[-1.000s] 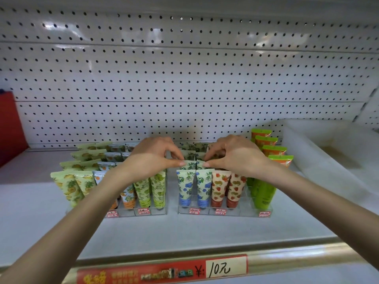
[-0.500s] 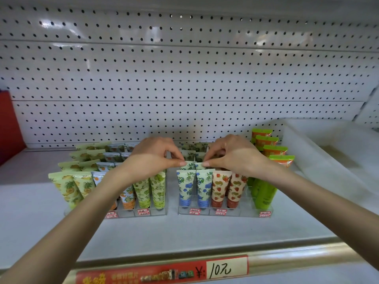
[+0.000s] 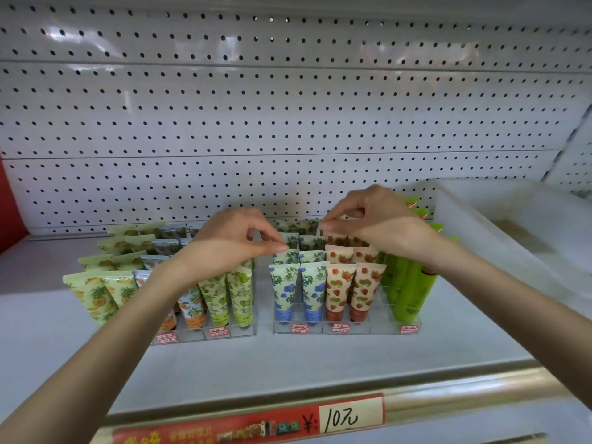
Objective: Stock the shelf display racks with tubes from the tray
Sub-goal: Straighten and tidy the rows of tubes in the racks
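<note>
At the left of the white shelf [image 3: 288, 360], a clear left rack [image 3: 205, 335] is filled with rows of pineapple, orange and green-fruit tubes stood cap down. The left hand [image 3: 230, 245] is held over its right end, and the crimped top of a blue-flowered tube [image 3: 288, 257] in the second row of the neighbouring right rack [image 3: 384, 329] is pinched between its thumb and forefinger. Further right, the top edge of a strawberry tube [image 3: 333, 239] in a rear row is pinched by the right hand [image 3: 384, 225]. Plain green tubes [image 3: 413, 283] are ranked in the rack's last column. The translucent tray [image 3: 474, 232] is set just beside it.
</note>
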A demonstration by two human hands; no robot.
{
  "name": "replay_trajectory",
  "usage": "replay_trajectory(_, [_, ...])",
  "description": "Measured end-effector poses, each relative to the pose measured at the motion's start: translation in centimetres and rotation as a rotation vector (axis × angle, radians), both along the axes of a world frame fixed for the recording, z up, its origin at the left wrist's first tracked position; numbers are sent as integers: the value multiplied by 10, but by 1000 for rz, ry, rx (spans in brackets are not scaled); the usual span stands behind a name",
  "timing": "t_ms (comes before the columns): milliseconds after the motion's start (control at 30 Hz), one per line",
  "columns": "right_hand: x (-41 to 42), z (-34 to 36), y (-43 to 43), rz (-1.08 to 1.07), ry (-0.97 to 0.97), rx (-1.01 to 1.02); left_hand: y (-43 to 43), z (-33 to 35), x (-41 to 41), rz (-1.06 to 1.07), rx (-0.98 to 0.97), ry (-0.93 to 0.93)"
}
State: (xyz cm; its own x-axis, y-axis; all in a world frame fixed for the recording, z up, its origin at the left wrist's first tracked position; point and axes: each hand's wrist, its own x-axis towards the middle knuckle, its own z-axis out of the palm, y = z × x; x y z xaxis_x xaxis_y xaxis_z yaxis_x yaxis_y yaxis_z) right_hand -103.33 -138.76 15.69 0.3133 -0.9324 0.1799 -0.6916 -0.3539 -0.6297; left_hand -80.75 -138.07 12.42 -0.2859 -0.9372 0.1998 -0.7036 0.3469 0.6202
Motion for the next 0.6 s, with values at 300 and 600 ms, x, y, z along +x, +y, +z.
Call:
replay_trajectory(300, [-7,23,-8,12,34,-87,-16,8,-17,-1,-109,6])
replay_trajectory(600, [-18,24,-12,1,65,-92,-21,14,-7,26,-149,1])
